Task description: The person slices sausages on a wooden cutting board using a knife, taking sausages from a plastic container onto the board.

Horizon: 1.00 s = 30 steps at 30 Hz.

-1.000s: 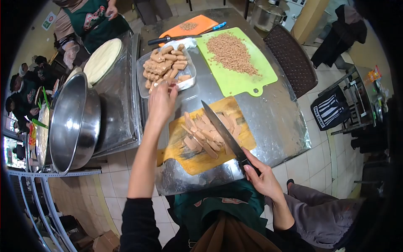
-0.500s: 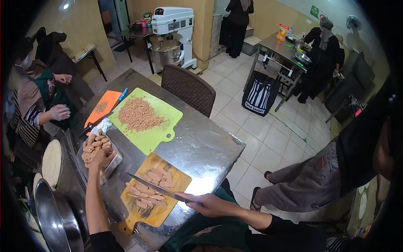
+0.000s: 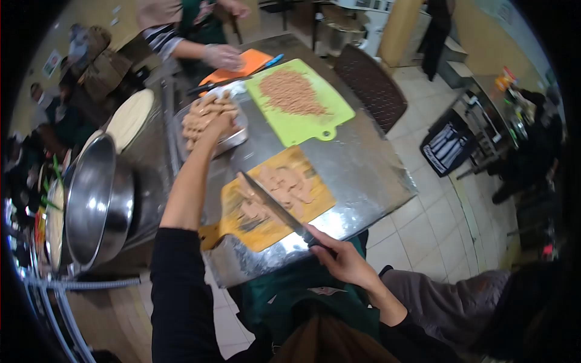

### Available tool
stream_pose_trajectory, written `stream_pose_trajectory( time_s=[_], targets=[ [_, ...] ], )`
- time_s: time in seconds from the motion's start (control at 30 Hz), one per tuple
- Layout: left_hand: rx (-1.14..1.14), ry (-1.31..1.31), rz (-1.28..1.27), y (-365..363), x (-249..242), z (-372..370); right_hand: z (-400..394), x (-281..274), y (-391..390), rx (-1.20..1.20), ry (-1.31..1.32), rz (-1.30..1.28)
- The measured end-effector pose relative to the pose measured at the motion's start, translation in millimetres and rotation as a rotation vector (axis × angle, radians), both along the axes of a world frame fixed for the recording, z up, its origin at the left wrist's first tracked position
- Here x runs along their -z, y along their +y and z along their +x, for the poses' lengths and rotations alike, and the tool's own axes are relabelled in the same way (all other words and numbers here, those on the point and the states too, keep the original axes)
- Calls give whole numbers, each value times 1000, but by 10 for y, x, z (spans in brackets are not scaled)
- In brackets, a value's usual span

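Observation:
My left hand [image 3: 223,124] reaches into a clear plastic container [image 3: 233,140] full of brown sausages [image 3: 203,118]; its fingertips are hidden among them. In my right hand [image 3: 339,257] is the handle of a long knife [image 3: 272,206]. The blade points up and left over a wooden cutting board [image 3: 319,196], where sliced sausage pieces [image 3: 284,184] lie spread out. Beyond it, a green cutting board [image 3: 336,112] bears a heap of finely chopped meat [image 3: 290,91].
A co-worker's gloved hand [image 3: 223,57] is over an orange board [image 3: 254,59] at the far side. Large metal bowls [image 3: 91,199] and a round flat dough [image 3: 130,118] are on the left. A brown chair [image 3: 372,85] stands behind the metal table [image 3: 381,166].
The view has turned, so the table appears further right. The co-worker's gloved hand is now over the orange board. My left hand is still in the container and my right still holds the knife.

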<state>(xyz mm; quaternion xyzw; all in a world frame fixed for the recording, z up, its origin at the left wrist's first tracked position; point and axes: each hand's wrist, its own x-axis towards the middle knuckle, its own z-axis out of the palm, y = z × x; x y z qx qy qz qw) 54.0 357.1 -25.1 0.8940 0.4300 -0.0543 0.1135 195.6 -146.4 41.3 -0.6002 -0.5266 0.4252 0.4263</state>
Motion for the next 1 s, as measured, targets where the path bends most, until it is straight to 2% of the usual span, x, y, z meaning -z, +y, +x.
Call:
stream_pose_trajectory(
  time_s=[0.1,0.2,0.33,0.43,0.57,0.67,0.77,0.8,1.0],
  targets=[
    [-72,43,-79,-127,-138,167,-47,-60,51,-18,-35,-27],
    [-29,58,-120,-224,-285,232,-67,-95,62,-32,-74,-71],
    [-71,-41,-33,-420,-407,188,-156,-75,82,-81,-177,-100],
    [-155,-259,61,-432,-460,124,-237,-12,122,-168,-208,-98],
    [-159,-775,79,-693,-668,-146,-399,120,223,-255,-306,-58],
    [-133,-902,96,-1201,-913,-430,-447,197,304,-268,-355,-154],
    [-295,-984,-229,-1922,-1067,-670,-331,242,320,-227,-333,-76],
    [-329,-998,-291,-2137,-1027,-726,-296,213,319,-194,-373,-39],
    [-573,-1056,-535,-3134,-634,-879,20,3,227,-212,-79,-204]
  ],
)
